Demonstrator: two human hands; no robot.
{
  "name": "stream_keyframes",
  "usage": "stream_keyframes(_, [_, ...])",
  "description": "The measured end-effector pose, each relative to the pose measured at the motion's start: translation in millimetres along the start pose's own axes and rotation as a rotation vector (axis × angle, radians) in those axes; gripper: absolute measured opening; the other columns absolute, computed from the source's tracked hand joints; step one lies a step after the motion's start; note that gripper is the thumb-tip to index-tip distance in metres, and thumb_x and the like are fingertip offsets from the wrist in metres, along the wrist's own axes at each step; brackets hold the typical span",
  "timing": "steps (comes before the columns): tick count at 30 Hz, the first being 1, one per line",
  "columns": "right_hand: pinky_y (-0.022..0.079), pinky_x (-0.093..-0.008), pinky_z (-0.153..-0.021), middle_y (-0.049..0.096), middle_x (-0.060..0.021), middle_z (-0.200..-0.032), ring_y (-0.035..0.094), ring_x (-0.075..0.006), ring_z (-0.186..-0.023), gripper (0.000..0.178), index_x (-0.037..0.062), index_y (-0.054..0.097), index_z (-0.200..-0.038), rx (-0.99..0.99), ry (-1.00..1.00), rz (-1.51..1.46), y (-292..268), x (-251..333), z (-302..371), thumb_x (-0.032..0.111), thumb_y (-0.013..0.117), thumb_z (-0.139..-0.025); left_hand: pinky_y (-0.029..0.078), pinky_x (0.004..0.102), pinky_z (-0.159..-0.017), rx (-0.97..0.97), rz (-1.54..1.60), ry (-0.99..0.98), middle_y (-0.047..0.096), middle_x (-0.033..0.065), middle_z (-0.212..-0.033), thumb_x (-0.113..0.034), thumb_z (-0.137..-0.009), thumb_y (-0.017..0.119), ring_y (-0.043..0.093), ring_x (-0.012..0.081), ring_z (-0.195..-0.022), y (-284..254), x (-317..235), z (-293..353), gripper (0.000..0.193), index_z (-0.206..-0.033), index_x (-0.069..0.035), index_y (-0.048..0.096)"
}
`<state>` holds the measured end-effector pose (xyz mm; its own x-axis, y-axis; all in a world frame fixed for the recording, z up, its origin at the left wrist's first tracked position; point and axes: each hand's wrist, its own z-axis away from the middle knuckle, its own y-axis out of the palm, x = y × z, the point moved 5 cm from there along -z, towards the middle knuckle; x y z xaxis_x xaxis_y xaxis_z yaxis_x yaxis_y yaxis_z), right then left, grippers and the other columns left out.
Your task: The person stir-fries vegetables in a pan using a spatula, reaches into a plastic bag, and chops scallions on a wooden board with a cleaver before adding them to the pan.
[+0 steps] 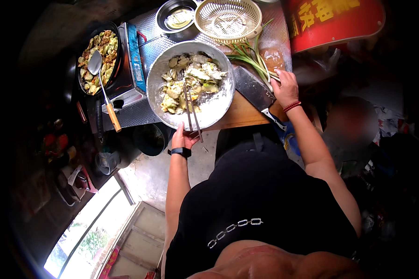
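Observation:
My left hand [183,139] grips the near rim of a large metal bowl [224,104], its fingers partly hidden beneath it. Flour-coated vegetable slices [195,76] fill the bowl's middle, and a pair of chopsticks [191,111] leans in it, ends jutting past the near rim. To the right, my right hand [286,87] is closed around the pale ends of a bunch of green onions [251,56], whose leaves spread away toward the far left. Just left of that hand a cleaver [254,88] lies on a wooden cutting board [242,111], its handle pointing toward me.
On the left, a pan [118,60] of browned slices sits on a gas stove [135,56], with a wooden-handled spatula [100,76] resting in it. A cream plastic basket [253,32] and a dark round dish [160,18] stand at the back. Beyond the table's right edge is a red sign [335,35].

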<state>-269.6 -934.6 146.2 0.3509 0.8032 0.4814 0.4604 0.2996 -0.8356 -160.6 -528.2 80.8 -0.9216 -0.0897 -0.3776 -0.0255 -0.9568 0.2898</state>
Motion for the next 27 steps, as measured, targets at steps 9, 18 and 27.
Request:
stream_keyframes(9, [0.042,-0.0395,-0.091,0.061,-0.0134,-0.103,0.055,-0.0311,-0.098,0.033,0.0024,0.057,-0.107,0.004,-0.069,0.042,4.8,27.7,-11.8,0.013,0.065,-0.077,0.054,0.0499,-0.066,-0.087,0.125,0.136,0.064,0.0139,-0.096,-0.012,-0.080,0.060,0.064,0.0310,-0.083,-9.2,-1.3,-38.5,0.021,-0.097,-0.001,0.061])
stream_keyframes(18, [0.046,-0.0429,-0.083,0.061,-0.0149,-0.093,0.058,-0.0314,-0.094,0.033,0.0047,0.057,-0.095,0.347,0.059,0.398,57.8,-8.7,-43.3,0.022,0.072,-0.071,0.054,0.0449,-0.062,-0.088,-0.059,0.303,0.063,0.0131,-0.083,-0.007,-0.078,0.056,0.064,0.0287,-0.073,-6.8,-52.9,-31.3,0.015,-0.087,0.003,0.061])
stream_keyframes(27, [0.047,-0.0492,-0.078,0.061,-0.0261,-0.090,0.059,-0.0425,-0.088,0.021,-0.0011,0.054,-0.090,0.458,0.181,0.268,31.9,-49.7,-31.9,0.013,0.056,-0.075,0.054,0.0379,-0.065,-0.073,-0.110,0.373,0.066,0.0116,-0.089,-0.022,-0.088,0.057,0.066,0.0238,-0.075,-35.1,-100.2,-49.0,0.027,-0.101,0.001,0.060])
